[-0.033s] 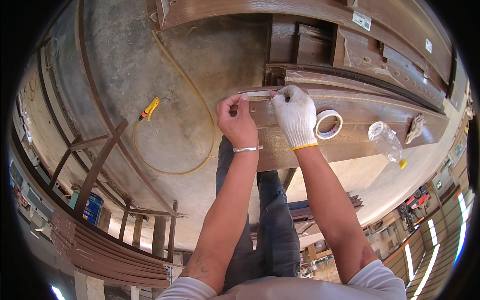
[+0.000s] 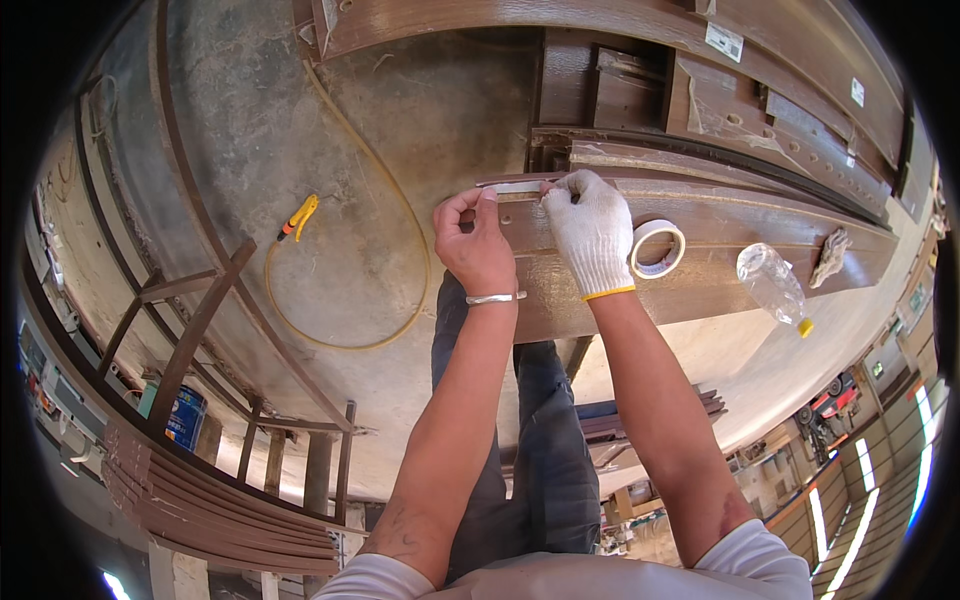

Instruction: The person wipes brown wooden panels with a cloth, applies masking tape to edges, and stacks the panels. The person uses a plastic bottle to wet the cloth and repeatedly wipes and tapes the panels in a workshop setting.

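A short strip of white tape (image 2: 516, 187) is stretched along the far edge of a brown wood-grain panel (image 2: 560, 295), near its left end. My bare left hand (image 2: 474, 240), with a silver bracelet at the wrist, pinches the strip's left end. My right hand (image 2: 587, 228) wears a white knit glove with bare fingertips and is closed at the strip's right end. Just right of the glove, a roll of white masking tape (image 2: 658, 249) rests on the panel. Farther right lie a clear plastic bottle (image 2: 770, 278) with a yellow cap and a crumpled glove or rag (image 2: 830, 257).
More brown panels (image 2: 730, 95) are stacked beyond the work. On the concrete floor at left lies a yellowish hose (image 2: 378, 160) and a yellow-orange air blow gun (image 2: 299, 217). Brown metal frames (image 2: 190, 345) stand at far left, near a blue can (image 2: 186, 418).
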{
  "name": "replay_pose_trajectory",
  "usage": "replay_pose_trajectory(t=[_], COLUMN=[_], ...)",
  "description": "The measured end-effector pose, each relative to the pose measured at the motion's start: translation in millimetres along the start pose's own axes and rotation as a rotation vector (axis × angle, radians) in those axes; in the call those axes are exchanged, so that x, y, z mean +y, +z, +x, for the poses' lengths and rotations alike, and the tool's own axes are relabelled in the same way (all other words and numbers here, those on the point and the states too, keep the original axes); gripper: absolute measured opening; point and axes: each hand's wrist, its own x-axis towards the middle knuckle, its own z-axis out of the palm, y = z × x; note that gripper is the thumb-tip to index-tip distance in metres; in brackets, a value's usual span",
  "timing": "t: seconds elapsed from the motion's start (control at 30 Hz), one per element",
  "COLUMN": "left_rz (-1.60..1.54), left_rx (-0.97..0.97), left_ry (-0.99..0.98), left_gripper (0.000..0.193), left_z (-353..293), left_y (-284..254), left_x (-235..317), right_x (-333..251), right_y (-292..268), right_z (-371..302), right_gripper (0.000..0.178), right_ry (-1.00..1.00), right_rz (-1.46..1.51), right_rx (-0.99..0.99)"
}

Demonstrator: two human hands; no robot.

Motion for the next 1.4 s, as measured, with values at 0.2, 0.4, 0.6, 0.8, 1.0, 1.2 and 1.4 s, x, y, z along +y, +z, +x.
replay_pose_trajectory(t=[0.2, 0.4, 0.6, 0.8, 1.0, 1.2, 1.4], left_rz=[0.005, 0.021, 0.047, 0.047, 0.071, 0.130, 0.229], left_rx=[-0.014, -0.011, -0.006, 0.009, -0.001, 0.016, 0.047], left_ry=[-0.015, -0.011, 0.018, 0.035, 0.032, 0.064, 0.181], left_gripper=[0.008, 0.009, 0.009, 0.008, 0.008, 0.008, 0.010], left_z=[1, 0, 1, -1, 0, -1, 0], left_y=[-1, -1, -2, -1, 0, 2, 4], left_x=[0, 2, 2, 2, 6, 12, 6], right_x=[0, -2, -7, -10, -12, -10, -6], right_y=[1, -4, -18, -24, -25, -26, -21], right_z=[3, 5, 10, 16, 16, 16, 18], right_gripper=[0.033, 0.034, 0.040, 0.043, 0.041, 0.041, 0.043], right_ry=[-0.004, 0.004, 0.035, 0.048, 0.090, 0.081, 0.069], right_rz=[0.006, -0.053, -0.206, -0.219, -0.198, -0.182, -0.163], right_rx=[-0.001, -0.050, -0.116, -0.159, -0.178, -0.180, -0.136])
